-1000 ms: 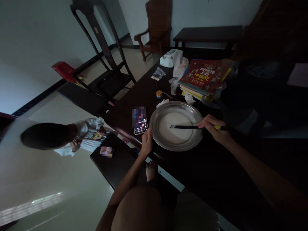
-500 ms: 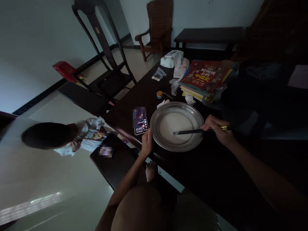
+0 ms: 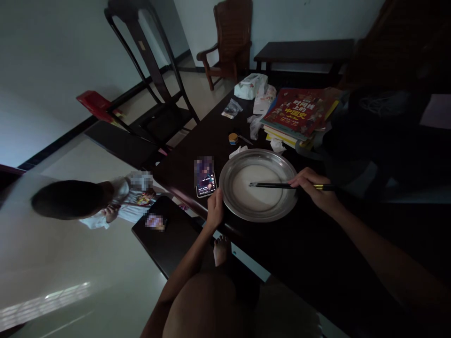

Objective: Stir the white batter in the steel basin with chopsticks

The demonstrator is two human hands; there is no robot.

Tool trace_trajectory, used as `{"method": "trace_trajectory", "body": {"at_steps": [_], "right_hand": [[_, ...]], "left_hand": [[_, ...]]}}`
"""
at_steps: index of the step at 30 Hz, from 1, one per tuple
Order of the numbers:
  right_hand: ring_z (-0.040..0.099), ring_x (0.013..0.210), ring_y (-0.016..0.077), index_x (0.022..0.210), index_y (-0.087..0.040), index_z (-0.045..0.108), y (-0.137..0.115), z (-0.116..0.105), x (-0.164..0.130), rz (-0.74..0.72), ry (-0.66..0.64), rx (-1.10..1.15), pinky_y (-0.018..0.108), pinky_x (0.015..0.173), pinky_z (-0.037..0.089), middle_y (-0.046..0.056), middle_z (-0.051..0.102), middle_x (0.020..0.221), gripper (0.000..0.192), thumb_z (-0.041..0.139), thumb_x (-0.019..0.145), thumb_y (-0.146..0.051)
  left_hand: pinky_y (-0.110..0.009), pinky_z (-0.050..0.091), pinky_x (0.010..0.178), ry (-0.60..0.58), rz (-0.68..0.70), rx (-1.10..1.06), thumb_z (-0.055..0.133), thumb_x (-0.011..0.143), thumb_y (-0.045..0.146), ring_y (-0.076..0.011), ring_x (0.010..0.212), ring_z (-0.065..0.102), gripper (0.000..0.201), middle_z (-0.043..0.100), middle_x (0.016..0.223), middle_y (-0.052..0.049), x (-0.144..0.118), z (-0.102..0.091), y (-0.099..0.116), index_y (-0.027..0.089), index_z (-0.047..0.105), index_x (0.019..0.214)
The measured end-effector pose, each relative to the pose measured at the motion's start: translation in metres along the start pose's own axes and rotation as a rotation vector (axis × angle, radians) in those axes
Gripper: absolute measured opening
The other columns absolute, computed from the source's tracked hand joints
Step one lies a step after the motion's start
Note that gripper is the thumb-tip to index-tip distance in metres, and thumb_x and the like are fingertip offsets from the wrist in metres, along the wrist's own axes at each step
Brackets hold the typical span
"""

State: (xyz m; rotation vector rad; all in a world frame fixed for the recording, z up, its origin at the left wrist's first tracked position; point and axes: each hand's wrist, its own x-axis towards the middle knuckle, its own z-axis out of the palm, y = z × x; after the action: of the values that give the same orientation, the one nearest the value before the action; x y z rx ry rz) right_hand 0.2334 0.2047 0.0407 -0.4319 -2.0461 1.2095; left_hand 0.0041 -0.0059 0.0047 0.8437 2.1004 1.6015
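Curled at the rim, the left hand [image 3: 215, 209] seemingly steadies the metal basin [image 3: 259, 215] while the right hand [image 3: 313, 185] pinches black chopsticks [image 3: 273, 185].

Right hand [image 3: 314, 188]: holds black chopsticks [image 3: 273, 186], tips over milky-white contents [image 3: 255, 199] of metal basin [image 3: 259, 216] | Left hand [image 3: 215, 211]: holds basin's left rim, lit phone [image 3: 205, 190] just beside | Bench [image 3: 202, 141]: small jar [image 3: 233, 138], stacked books [image 3: 299, 111] beyond basin, red cover uppermost | View left: person [image 3: 123, 197], pale top | Back: wooden armchair [image 3: 233, 28]
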Motion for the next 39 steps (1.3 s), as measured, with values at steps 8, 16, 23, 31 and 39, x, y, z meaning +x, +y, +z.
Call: {"method": "trace_trajectory", "body": {"at_steps": [8,16,23,31,39], "right_hand": [[0.065,0.081,0.0217,0.073,-0.028,0.073,-0.0004,-0.0005,0.0000,-0.007,-0.038,0.000,0.040,0.079,0.051,0.003,0.073,0.080,0.032,0.055,0.095,-0.043],[0.064,0.078,0.0217,0.071,-0.028,0.073,-0.0019,0.0005,-0.0005,-0.014,-0.031,0.030,0.041,0.076,0.051,0.003,0.072,0.076,0.034,0.054,0.095,-0.043],[0.063,0.077,0.0226,0.065,-0.027,0.070,-0.0011,-0.0017,-0.0015,-0.031,0.006,0.074,0.042,0.076,0.050,0.003,0.073,0.072,0.040,0.050,0.097,-0.041],[0.063,0.077,0.0217,0.069,-0.027,0.071,0.0000,-0.0033,-0.0004,-0.029,0.017,0.056,0.041,0.076,0.050,0.003,0.073,0.075,0.036,0.051,0.097,-0.038],[0.067,0.082,0.0215,0.074,-0.027,0.073,-0.0016,-0.0036,0.0001,0.002,-0.032,0.040,0.039,0.078,0.051,0.003,0.074,0.082,0.032,0.053,0.096,-0.041]], "left_hand": [[-0.028,0.041,0.068,-0.011,0.016,0.016,0.037,0.087,0.074,-0.0142,0.068,0.046,0.062,0.054,0.068,-0.001,-0.0003,-0.0004,0.0003,0.017,0.054,0.068],[-0.028,0.040,0.068,-0.001,-0.001,0.007,0.040,0.086,0.073,-0.0143,0.069,0.046,0.061,0.054,0.068,-0.001,0.0002,-0.0006,-0.0003,0.017,0.053,0.067],[-0.028,0.042,0.070,-0.009,0.016,-0.006,0.039,0.089,0.070,-0.0148,0.070,0.049,0.059,0.057,0.070,-0.002,-0.0007,-0.0002,-0.0011,0.016,0.056,0.070],[-0.028,0.040,0.070,-0.020,-0.002,-0.006,0.038,0.087,0.074,-0.0147,0.070,0.046,0.062,0.054,0.070,-0.001,-0.0008,-0.0006,-0.0023,0.017,0.055,0.070],[-0.028,0.041,0.071,-0.018,0.017,-0.001,0.038,0.087,0.074,-0.0150,0.071,0.048,0.062,0.056,0.072,-0.002,0.0004,0.0004,-0.0015,0.017,0.057,0.072]]}}
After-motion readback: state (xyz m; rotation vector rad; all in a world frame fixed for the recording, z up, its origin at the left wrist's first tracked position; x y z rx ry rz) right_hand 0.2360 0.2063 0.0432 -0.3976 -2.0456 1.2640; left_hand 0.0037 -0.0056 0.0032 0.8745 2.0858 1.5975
